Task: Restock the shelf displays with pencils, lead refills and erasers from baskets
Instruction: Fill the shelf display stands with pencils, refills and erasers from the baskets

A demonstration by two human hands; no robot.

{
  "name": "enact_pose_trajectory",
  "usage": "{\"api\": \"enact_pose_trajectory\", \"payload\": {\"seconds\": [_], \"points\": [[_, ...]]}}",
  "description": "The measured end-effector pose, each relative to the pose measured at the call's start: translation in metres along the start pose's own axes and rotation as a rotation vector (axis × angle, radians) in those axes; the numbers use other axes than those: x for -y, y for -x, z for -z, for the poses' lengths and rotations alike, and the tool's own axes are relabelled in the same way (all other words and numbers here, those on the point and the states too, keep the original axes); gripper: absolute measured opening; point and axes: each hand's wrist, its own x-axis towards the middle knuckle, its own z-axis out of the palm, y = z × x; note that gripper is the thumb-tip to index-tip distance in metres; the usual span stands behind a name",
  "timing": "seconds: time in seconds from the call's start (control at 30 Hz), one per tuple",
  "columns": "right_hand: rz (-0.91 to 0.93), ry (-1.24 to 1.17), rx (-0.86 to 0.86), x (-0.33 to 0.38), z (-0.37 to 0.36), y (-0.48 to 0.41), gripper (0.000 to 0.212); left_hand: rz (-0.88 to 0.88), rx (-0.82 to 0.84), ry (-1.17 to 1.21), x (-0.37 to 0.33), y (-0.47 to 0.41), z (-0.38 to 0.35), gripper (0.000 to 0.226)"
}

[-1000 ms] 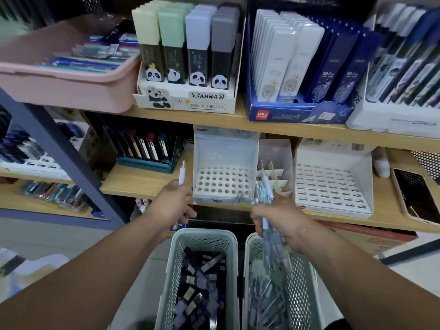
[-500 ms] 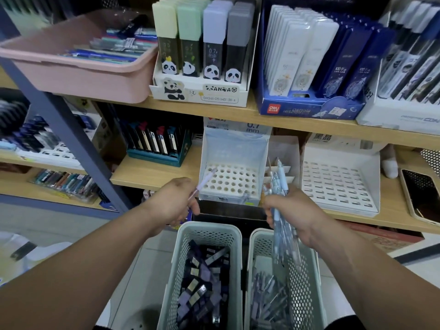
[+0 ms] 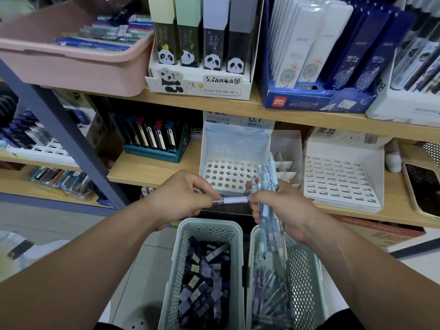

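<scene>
The left hand [image 3: 181, 198] has swung its single lavender pencil [image 3: 232, 200] from upright, a second ago, to lying level. Thumb and curled fingers pinch its 9 o'clock end, and its 3 o'clock end now appears to meet the fingertips of the right hand [image 3: 285, 208]. The hands, apart before, have come together. The right hand keeps its fist wrapped round a bundle of pale blue pencils [image 3: 272, 175], which stands upright. The round-hole display tray [image 3: 226, 173], at 12 o'clock from the hands, holds nothing yet. The pencil basket [image 3: 307, 277] sits below at 5 o'clock, and the refill basket [image 3: 177, 270] at 6 o'clock. The pencil is probably being handed over or turned, so slotting has not begun.
</scene>
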Motion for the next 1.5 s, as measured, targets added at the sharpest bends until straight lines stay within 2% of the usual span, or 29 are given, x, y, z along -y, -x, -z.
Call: {"api": "enact_pose_trajectory", "payload": {"seconds": [0.1,0.2,0.27,0.33,0.4,0.47,0.53,0.63,0.7,0.8,0.83,0.97,1.17,1.5], "points": [[-0.036,-0.042,-0.025,-0.001,0.001,-0.002,0.016,-0.03,-0.064,0.175,-0.006,0.001,0.001,0.021],[-0.067,-0.024,-0.034,-0.003,-0.001,-0.003,0.039,-0.04,-0.13,0.555,-0.01,-0.002,0.006,0.03],[-0.078,-0.048,-0.021,-0.003,-0.004,-0.003,0.05,-0.061,-0.159,0.701,-0.011,-0.003,0.006,0.025],[-0.077,-0.069,-0.014,-0.005,-0.006,-0.003,0.048,-0.087,-0.186,0.751,-0.012,-0.005,0.002,0.023],[-0.072,-0.064,-0.011,-0.005,-0.007,-0.003,0.034,-0.094,-0.223,0.785,-0.011,-0.006,-0.002,0.033],[-0.073,-0.023,-0.022,-0.005,-0.006,-0.003,0.017,-0.092,-0.292,0.756,-0.01,-0.007,-0.002,0.029],[-0.075,-0.022,-0.04,-0.004,-0.004,-0.001,0.015,-0.107,-0.396,0.659,-0.008,-0.009,0.0,0.013],[-0.07,-0.046,-0.057,-0.004,0.002,-0.001,0.014,-0.181,-0.567,0.482,-0.009,-0.012,0.003,0.009],[-0.066,-0.019,-0.068,-0.005,0.007,-0.002,0.016,-0.224,-0.662,0.39,-0.014,-0.014,0.003,0.004],[-0.072,0.02,-0.096,-0.011,0.013,-0.005,0.04,-0.275,-0.78,0.253,-0.018,-0.023,0.002,0.01],[-0.068,0.038,-0.108,-0.012,0.015,-0.005,0.043,-0.284,-0.81,0.213,-0.018,-0.027,0.002,0.011],[-0.056,0.058,-0.102,-0.015,0.02,-0.008,0.033,-0.293,-0.9,0.11,-0.022,-0.043,0.001,0.008],[-0.027,0.096,-0.074,-0.015,0.023,-0.011,0.013,-0.31,-0.953,-0.085,-0.027,-0.058,-0.004,0.007],[0.004,0.097,-0.053,-0.013,0.028,-0.011,0.016,-0.282,-0.899,-0.14,-0.022,-0.07,-0.009,0.006]]}}
